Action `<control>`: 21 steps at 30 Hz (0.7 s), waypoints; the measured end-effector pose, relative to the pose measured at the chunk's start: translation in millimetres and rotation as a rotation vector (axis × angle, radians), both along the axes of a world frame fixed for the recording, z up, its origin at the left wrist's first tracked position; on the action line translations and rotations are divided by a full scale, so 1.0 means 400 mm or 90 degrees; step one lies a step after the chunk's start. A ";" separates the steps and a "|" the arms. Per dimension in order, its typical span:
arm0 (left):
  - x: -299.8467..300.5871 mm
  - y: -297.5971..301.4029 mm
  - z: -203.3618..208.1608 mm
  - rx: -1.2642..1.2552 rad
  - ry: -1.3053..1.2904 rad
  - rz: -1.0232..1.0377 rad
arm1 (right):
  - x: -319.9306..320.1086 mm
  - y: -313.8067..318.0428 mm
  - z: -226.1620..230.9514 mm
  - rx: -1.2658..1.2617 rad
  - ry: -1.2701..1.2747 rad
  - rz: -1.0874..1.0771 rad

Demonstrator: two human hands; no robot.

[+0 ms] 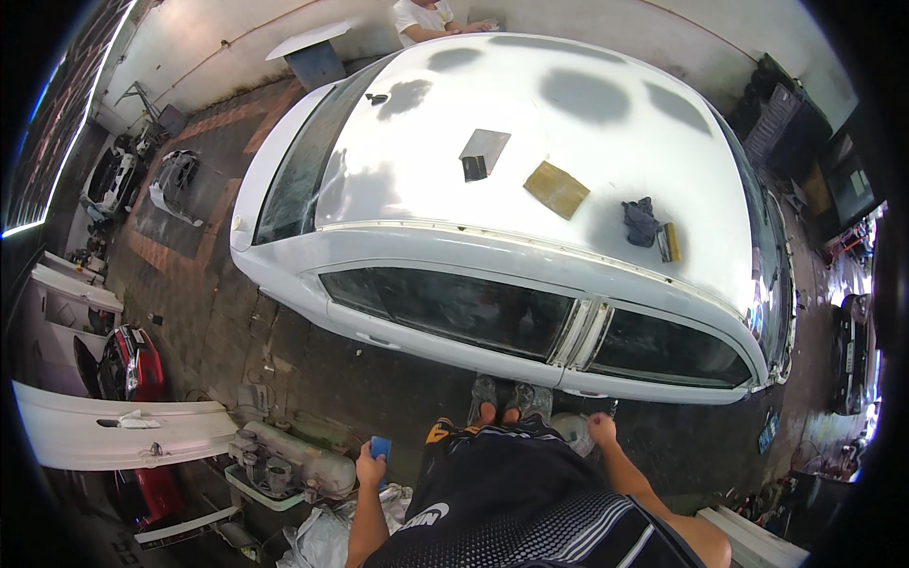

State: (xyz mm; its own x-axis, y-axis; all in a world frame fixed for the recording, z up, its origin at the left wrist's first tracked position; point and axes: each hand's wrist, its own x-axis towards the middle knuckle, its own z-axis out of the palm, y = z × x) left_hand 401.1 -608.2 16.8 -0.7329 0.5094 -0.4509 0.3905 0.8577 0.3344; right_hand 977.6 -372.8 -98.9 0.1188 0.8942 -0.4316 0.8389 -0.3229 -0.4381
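Observation:
My left hand, low and left of my body, is closed around a small blue block. On the other side my right hand has its fingers curled; what they hold, if anything, is too small to make out. Next to it is a pale, rounded container; whether they touch I cannot tell. In front of me stands a white car with grey patches on its roof. A grey sheet, a black pad, a brown sheet, a dark crumpled cloth and a yellowish block lie up there.
Across the car a person has their hands at the roof's far edge. Left of me are a compressor tank, a white panel and crumpled silvery sheeting. A bumper part lies on the floor at far left.

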 end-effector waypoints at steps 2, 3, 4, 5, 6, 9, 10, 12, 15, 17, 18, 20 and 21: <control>0.009 -0.006 0.010 -0.032 0.009 0.003 | 0.042 -0.051 0.007 -0.316 -0.011 -0.010; 0.015 -0.002 0.008 -0.043 0.002 0.003 | 0.072 -0.072 -0.004 -0.336 -0.017 -0.060; 0.018 0.008 0.006 -0.051 -0.006 0.002 | 0.101 -0.090 -0.026 -0.353 -0.023 -0.111; 0.020 0.015 0.003 -0.056 -0.008 -0.007 | 0.129 -0.100 -0.051 -0.368 -0.029 -0.162; 0.018 0.007 -0.014 -0.060 -0.010 -0.015 | 0.156 -0.097 -0.087 -0.289 -0.047 -0.155; 0.011 0.006 -0.020 -0.032 -0.024 -0.052 | 0.169 -0.053 -0.151 -0.127 -0.057 -0.119; 0.000 -0.004 0.003 -0.026 -0.019 -0.059 | 0.123 -0.014 -0.135 -0.133 -0.025 -0.097; -0.014 -0.010 0.042 -0.045 -0.011 -0.060 | 0.053 0.071 -0.103 -0.149 0.078 -0.114; -0.031 0.006 0.096 -0.076 -0.012 -0.030 | -0.049 0.190 -0.071 -0.173 0.248 -0.187; -0.028 -0.044 0.108 -0.096 -0.017 0.023 | -0.121 0.246 -0.042 -0.164 0.291 -0.166; -0.025 -0.044 0.102 -0.096 -0.027 0.047 | -0.133 0.269 -0.047 -0.125 0.286 -0.142; -0.013 -0.048 0.072 -0.082 -0.042 0.092 | -0.142 0.322 -0.059 -0.104 0.264 -0.068; 0.002 -0.064 0.050 -0.072 -0.044 0.108 | -0.142 0.338 -0.059 -0.094 0.254 -0.043</control>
